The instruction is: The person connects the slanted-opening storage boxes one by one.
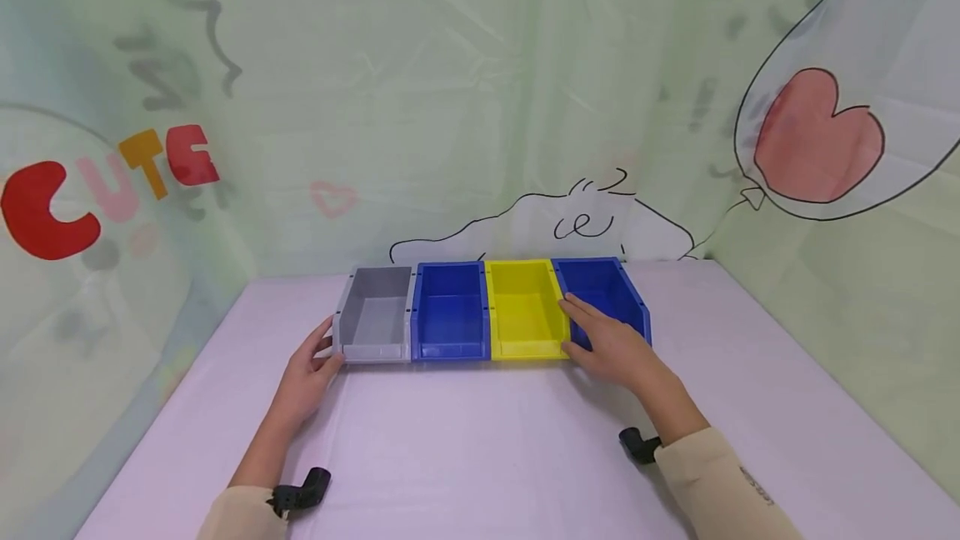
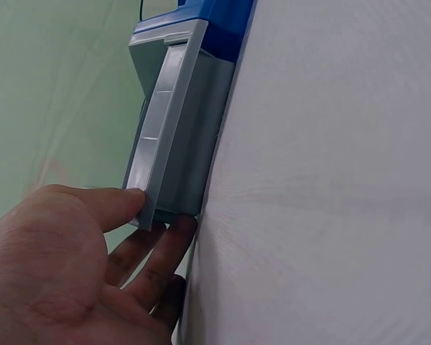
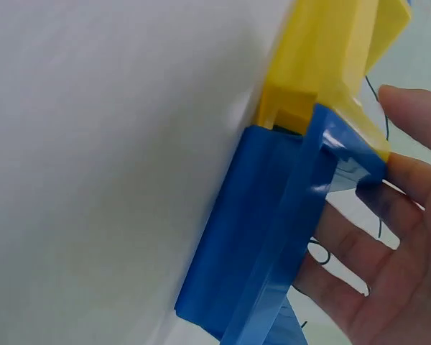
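Four bins stand side by side: a grey bin (image 1: 377, 351), a blue bin (image 1: 450, 351), a yellow bin (image 1: 525, 349) and a second blue bin (image 1: 611, 290) at the right end. My left hand (image 1: 303, 377) grips the grey bin's front left corner, thumb on the front lip and fingers low along the side wall in the left wrist view. My right hand (image 1: 618, 348) reaches over the right-hand blue bin, with extended fingers touching the meeting rims of the yellow and blue bins. In the right wrist view, some of its fingers (image 3: 348, 233) are partly hidden behind the blue wall.
The bins sit near the back of a table with a pale cloth (image 1: 480, 448). Behind and beside it hangs a light green printed curtain (image 1: 450, 107) with letters, hearts and a balloon. Black wrist devices (image 1: 302, 492) are strapped at both sleeves.
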`<state>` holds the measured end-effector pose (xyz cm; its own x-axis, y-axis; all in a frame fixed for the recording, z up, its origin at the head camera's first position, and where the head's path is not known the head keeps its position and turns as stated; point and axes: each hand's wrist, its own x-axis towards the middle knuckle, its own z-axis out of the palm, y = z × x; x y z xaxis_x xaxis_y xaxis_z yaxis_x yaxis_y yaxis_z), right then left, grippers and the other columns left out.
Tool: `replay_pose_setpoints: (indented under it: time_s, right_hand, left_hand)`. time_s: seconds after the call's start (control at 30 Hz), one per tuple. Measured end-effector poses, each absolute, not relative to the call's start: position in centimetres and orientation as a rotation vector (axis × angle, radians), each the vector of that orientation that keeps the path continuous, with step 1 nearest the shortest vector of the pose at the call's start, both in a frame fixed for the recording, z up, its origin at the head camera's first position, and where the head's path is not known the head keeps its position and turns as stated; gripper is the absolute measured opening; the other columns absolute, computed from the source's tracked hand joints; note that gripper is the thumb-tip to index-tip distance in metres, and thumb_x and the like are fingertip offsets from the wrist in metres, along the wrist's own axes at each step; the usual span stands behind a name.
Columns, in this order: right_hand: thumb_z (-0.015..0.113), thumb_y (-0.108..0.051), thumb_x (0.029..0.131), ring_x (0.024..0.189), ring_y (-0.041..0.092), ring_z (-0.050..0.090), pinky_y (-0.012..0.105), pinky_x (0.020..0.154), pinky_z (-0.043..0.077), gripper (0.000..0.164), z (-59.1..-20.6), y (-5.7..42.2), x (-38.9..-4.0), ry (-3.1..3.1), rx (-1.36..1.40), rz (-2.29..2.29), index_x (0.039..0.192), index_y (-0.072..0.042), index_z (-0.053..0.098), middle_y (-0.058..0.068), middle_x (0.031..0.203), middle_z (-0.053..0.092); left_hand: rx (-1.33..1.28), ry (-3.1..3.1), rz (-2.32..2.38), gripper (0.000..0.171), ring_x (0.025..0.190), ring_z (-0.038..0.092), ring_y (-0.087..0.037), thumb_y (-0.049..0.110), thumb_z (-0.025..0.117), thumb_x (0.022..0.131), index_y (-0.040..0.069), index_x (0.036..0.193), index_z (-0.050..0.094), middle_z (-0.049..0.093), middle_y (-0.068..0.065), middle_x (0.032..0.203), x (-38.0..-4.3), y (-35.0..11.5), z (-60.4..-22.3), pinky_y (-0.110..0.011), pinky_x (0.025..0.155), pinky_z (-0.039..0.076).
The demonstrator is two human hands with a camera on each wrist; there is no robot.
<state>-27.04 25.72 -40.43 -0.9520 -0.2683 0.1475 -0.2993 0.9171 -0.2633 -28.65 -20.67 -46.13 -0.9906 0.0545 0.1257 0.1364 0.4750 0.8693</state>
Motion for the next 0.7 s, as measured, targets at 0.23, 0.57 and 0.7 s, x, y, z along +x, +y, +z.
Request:
replay_pose_setpoints:
  time_s: [0.23,0.57,0.7]
  right_hand:
    - [0.065,-0.028,0.102,0.143,0.048,0.046,0.066,0.11,0.044,0.07,-40.48,25.72,-26.93,-2.981,0.414,0.482,0.162,-0.012,0.034,0.013,0.17,0.029]
    - [0.067,-0.028,0.1,0.143,0.048,0.045,0.066,0.109,0.045,0.075,-40.96,25.93,-26.95,-2.987,0.395,0.515,0.164,-0.015,0.031,0.012,0.172,0.025]
    - [0.067,-0.028,0.1,0.144,0.05,0.044,0.067,0.109,0.043,0.075,-40.93,25.99,-26.99,-2.99,0.394,0.553,0.164,-0.015,0.03,0.012,0.172,0.024]
  left_hand:
    - [-0.144,-2.627,-1.568,0.066,0.128,0.061,-0.042,0.011,0.054,0.107,0.019,0.166,0.025,0.046,-0.027,0.156,-28.61,-20.63,-46.11,-0.05,0.109,0.05]
    - [-0.15,-2.609,-1.579,0.065,0.126,0.063,-0.041,0.011,0.054,0.107,0.019,0.165,0.027,0.047,-0.026,0.155,-28.87,-20.51,-46.44,-0.047,0.107,0.051]
    - [-0.156,-2.603,-1.578,0.065,0.127,0.062,-0.042,0.011,0.055,0.106,0.017,0.165,0.028,0.047,-0.026,0.155,-29.02,-20.48,-46.45,-0.047,0.107,0.052]
